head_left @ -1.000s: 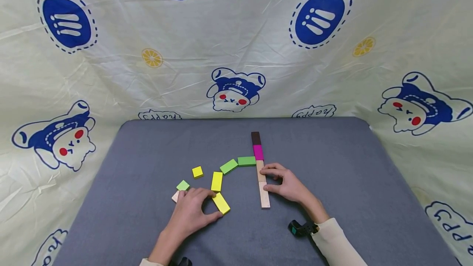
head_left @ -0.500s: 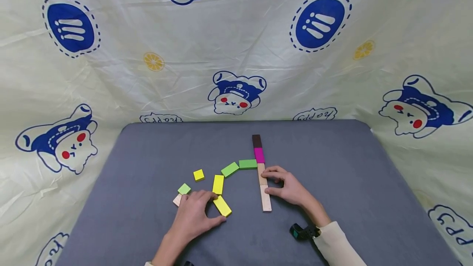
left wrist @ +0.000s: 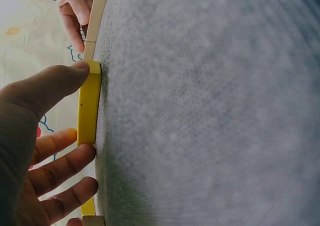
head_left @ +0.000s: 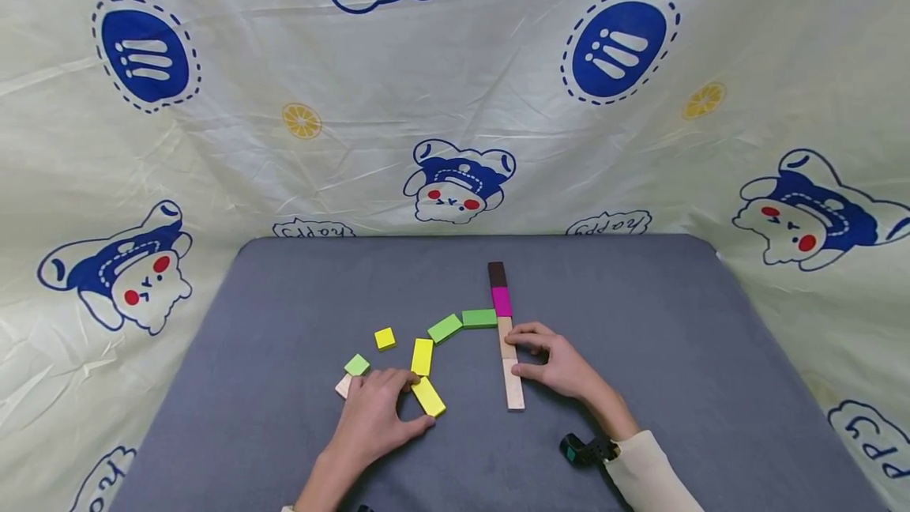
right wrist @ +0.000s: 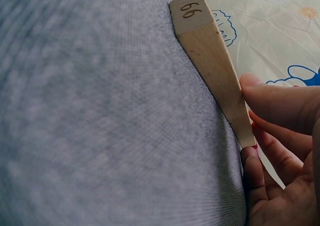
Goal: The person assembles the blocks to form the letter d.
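In the head view my left hand (head_left: 377, 413) spans a yellow block (head_left: 430, 398) end to end, thumb at its near end and index finger at its far end. Another yellow block (head_left: 423, 357) and two green blocks (head_left: 445, 329) continue from it in a curve up to a straight row. That row runs dark brown block (head_left: 496, 274), magenta block (head_left: 502, 302), tan block (head_left: 504, 328) and pale wooden block (head_left: 514, 387). My right hand (head_left: 565, 366) touches the row's right side with thumb and fingertips. Marked "66", the near block's end (right wrist: 190, 11) faces the right wrist view.
Left of the curve lie a small yellow block (head_left: 385, 339), a green block (head_left: 357, 365) and a pale block (head_left: 343, 386) partly behind my left hand. Everything rests on a grey cloth-covered table (head_left: 640, 299). A printed curtain (head_left: 370, 69) hangs behind it.
The head view has shifted a little, so everything sits slightly lower and to the right. Both hands and the blocks hold their places relative to each other.
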A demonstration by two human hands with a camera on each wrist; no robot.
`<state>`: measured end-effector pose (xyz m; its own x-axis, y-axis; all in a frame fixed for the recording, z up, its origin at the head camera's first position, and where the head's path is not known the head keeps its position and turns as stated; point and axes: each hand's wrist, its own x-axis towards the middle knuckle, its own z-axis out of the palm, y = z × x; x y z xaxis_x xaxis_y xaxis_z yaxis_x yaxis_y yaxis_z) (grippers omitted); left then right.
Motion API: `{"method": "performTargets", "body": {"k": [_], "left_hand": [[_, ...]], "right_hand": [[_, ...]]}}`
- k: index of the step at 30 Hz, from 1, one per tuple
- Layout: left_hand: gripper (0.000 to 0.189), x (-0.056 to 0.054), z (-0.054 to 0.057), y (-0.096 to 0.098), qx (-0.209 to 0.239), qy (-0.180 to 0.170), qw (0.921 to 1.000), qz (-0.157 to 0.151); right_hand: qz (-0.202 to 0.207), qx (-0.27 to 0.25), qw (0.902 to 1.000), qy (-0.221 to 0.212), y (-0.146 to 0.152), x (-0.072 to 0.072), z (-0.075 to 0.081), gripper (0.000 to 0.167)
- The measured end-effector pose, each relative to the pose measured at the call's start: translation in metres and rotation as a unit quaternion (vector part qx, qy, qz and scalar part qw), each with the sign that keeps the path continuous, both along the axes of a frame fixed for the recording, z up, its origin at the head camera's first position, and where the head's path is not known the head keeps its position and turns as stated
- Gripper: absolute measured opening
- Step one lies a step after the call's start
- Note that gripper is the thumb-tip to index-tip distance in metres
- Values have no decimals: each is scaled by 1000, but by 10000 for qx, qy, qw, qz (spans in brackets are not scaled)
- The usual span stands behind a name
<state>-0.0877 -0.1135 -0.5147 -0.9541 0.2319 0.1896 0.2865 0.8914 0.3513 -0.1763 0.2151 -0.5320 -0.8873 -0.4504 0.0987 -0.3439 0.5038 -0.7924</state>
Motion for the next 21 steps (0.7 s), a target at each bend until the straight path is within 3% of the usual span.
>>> {"method": "performTargets", "body": {"k": [4,10,16,21], "left_hand": [[57,0,1,0,-26,-157,9999,45],[57,0,0,0,-27,-62,10000,62],[56,1,0,-12,411,370,9984,-85],[51,-2,8,-35,831,349,9959,-23]], "right_hand": [[17,-88,10000,-31,-1,0,-2,42],[10,-106,9999,-40,-2,-1,-1,42],[-15,-18,10000,16,-1,-1,-1,43],[-38,30,10000,39,0,-1,-2,43]]}}
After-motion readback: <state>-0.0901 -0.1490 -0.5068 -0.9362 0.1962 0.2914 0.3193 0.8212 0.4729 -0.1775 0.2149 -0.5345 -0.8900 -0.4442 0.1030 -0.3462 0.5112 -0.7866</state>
